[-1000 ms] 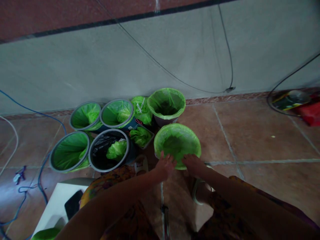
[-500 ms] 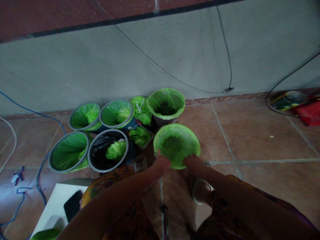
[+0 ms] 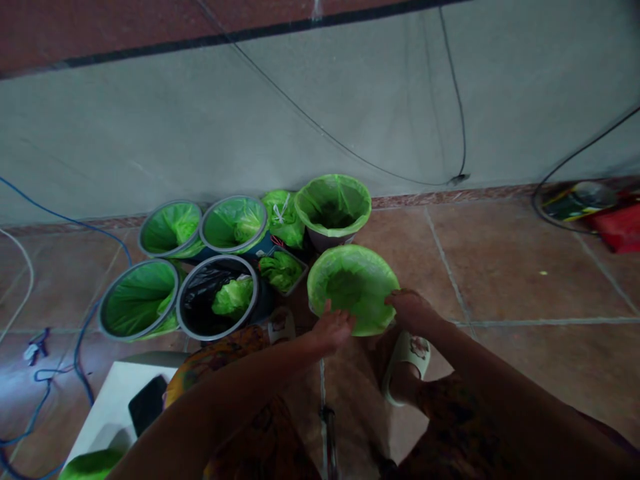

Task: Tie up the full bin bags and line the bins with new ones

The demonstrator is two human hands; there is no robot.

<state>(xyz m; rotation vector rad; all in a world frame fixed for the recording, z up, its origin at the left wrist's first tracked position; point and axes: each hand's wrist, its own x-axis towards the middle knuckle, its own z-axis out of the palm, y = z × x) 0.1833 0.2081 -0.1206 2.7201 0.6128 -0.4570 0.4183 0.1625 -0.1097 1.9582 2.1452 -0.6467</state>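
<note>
Bin (image 3: 350,257), lined in green, already cuffed around its visible rim, on the floor (image 3: 520,267) before the person; left hand (image 3: 334,329) loosely extended at near edge, right hand (image 3: 411,311) bent at right edge, grip too dim to tell; green bundle (image 3: 280,271) alongside, not yet spread.

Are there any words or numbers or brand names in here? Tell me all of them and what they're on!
No words or numbers can be read.
Handled round bin with bright-green plastic liner: none readable.
Dark-blue round bin with grey rim, back row: small pale mark on its side, too small to read.
Shiny black-and-yellow pack, far right: too blurred to read.
</note>
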